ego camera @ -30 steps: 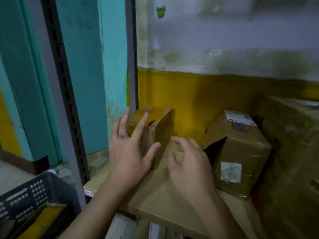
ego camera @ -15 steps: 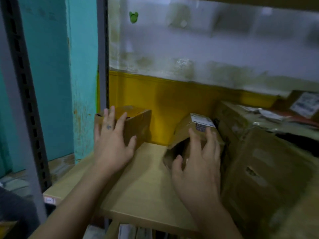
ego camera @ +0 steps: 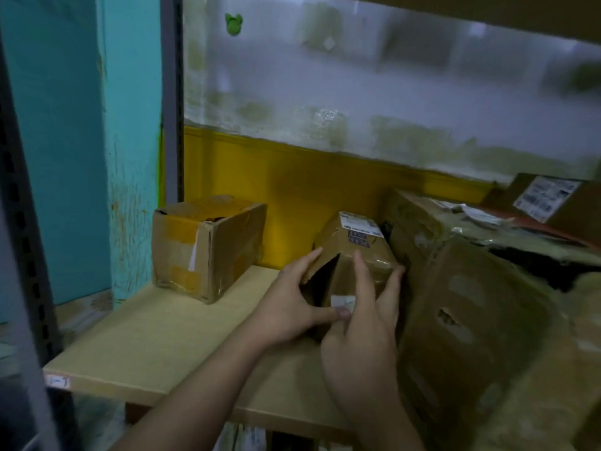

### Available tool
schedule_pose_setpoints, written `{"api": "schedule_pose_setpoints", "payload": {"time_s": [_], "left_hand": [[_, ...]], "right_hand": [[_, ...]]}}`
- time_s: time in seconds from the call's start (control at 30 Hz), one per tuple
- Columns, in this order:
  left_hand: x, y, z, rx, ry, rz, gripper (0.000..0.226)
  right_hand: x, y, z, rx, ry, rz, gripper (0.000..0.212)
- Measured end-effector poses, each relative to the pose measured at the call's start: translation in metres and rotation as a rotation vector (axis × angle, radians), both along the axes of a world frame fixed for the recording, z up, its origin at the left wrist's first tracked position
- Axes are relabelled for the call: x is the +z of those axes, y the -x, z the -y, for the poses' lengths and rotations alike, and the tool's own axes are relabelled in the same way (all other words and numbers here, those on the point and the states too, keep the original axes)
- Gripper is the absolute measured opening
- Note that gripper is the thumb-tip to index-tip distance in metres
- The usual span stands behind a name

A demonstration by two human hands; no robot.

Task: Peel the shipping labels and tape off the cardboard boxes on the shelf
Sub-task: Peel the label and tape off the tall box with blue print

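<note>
At the centre of the frame the middle box (ego camera: 357,258) stands on the shelf board (ego camera: 146,346), clamped between both hands. The left hand (ego camera: 292,307) grips its flapped left side, thumb pressed beside a small white sticker (ego camera: 342,302). The right hand (ego camera: 364,340) wraps its front and right edge. A shipping label (ego camera: 357,223) sits on top. The flap gapes dark; contents can't be made out. A taped box (ego camera: 205,249) stands at left, and a big torn box (ego camera: 471,304) touches it at right.
</note>
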State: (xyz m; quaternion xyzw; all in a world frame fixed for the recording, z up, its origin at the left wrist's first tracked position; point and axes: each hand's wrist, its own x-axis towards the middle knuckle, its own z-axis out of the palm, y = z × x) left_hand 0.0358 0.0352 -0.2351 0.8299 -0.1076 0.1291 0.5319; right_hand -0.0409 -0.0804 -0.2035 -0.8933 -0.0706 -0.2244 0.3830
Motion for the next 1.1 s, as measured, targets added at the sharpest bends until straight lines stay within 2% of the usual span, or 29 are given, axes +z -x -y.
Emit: {"api": "schedule_pose_setpoints", "payload": {"time_s": [0.1, 0.23, 0.3, 0.4, 0.53, 0.6, 0.67, 0.87, 0.93, 1.03, 1.1], "left_hand": [[-0.001, -0.001, -0.002, 0.019, 0.11, 0.032, 0.098], [0.003, 0.009, -0.015, 0.047, 0.249, 0.041, 0.081], [0.002, 0.012, -0.027, 0.042, 0.297, 0.03, 0.074], [-0.001, 0.017, -0.041, 0.024, 0.319, 0.019, 0.065], [-0.001, 0.023, -0.051, -0.025, 0.304, 0.048, 0.057], [-0.003, 0.023, -0.054, -0.027, 0.287, 0.074, 0.051], [-0.007, 0.023, -0.055, -0.001, 0.296, 0.086, 0.048], [-0.023, 0.016, -0.055, 0.122, 0.291, 0.132, 0.041], [-0.02, 0.014, -0.055, 0.146, 0.275, 0.154, 0.042], [-0.008, 0.012, -0.055, 0.111, 0.267, 0.16, 0.046], [0.001, 0.013, -0.056, 0.077, 0.307, 0.167, 0.047]], "right_hand": [[0.0, -0.002, 0.0, 0.033, -0.12, 0.107, 0.092], [-0.001, -0.009, 0.001, 0.157, -0.34, 0.007, 0.075], [-0.004, -0.015, -0.001, 0.129, -0.38, -0.002, 0.067], [-0.001, -0.023, -0.01, 0.1, -0.545, -0.059, 0.06], [0.005, -0.033, -0.021, 0.108, -0.649, -0.296, 0.079], [0.002, -0.041, -0.028, 0.171, -0.729, -0.433, 0.1], [-0.007, -0.053, -0.035, 0.241, -0.899, -0.469, 0.118], [-0.021, -0.084, -0.053, 0.27, -1.054, -0.464, 0.118], [-0.014, -0.083, -0.057, 0.299, -1.076, -0.436, 0.11], [-0.003, -0.084, -0.057, 0.326, -1.156, -0.373, 0.076], [0.003, -0.085, -0.056, 0.329, -1.2, -0.343, 0.07]]}}
